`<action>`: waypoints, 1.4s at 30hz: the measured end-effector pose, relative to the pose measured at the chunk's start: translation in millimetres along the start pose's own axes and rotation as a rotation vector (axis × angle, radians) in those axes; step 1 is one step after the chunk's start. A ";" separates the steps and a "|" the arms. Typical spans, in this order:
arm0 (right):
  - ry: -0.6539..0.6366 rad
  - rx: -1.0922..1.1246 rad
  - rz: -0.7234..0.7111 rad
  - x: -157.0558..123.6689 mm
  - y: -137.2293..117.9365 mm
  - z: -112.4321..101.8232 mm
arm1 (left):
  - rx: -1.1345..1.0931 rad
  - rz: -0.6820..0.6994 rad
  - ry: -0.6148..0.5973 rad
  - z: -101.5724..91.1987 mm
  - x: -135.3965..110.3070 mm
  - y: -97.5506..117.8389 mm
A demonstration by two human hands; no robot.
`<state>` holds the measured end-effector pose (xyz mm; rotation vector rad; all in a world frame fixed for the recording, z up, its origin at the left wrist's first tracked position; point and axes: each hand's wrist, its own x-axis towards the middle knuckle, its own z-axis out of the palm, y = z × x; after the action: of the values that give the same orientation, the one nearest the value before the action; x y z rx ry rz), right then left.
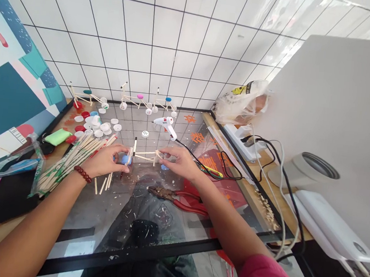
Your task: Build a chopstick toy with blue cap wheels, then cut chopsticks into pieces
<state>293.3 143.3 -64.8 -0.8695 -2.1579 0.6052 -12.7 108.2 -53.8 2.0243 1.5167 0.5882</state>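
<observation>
Neat little build: the left hand (105, 161) pinches tight on a round blue bottle cap (126, 159) at 1 end of a pale wooden-stick frame (145, 154), while the right hand (177, 162) narrowly pinches the other end, just below a white hot glue gun (166, 125). Beyond the gun stand 3 finished-looking stick bikes (136, 100) with caps on. This frame shows only 1 cap so far, and loose white bottle caps (98, 126) sit left of the gun.

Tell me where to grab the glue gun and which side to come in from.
Take the white hot glue gun by its handle, coming in from the near side with your right hand. The handle slants down toward that hand while the nozzle points away to the left. The black cord leaves the handle's foot, so it's best to close your fingers above it.
</observation>
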 end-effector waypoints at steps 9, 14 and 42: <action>-0.010 -0.005 -0.024 0.2 1.4 -2.4 | 0.023 0.032 -0.065 1.7 -2.3 8.3; -0.007 -0.021 -0.028 -0.4 2.4 -4.1 | 0.026 0.037 -0.084 1.6 -2.5 7.0; -0.056 -0.103 0.195 -2.3 2.2 -42.8 | 0.006 -0.012 -0.063 3.3 -2.8 4.7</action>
<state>328.0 149.5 -40.3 -1.1409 -2.1861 0.6251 -7.9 104.0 -53.3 2.0174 1.4949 0.5109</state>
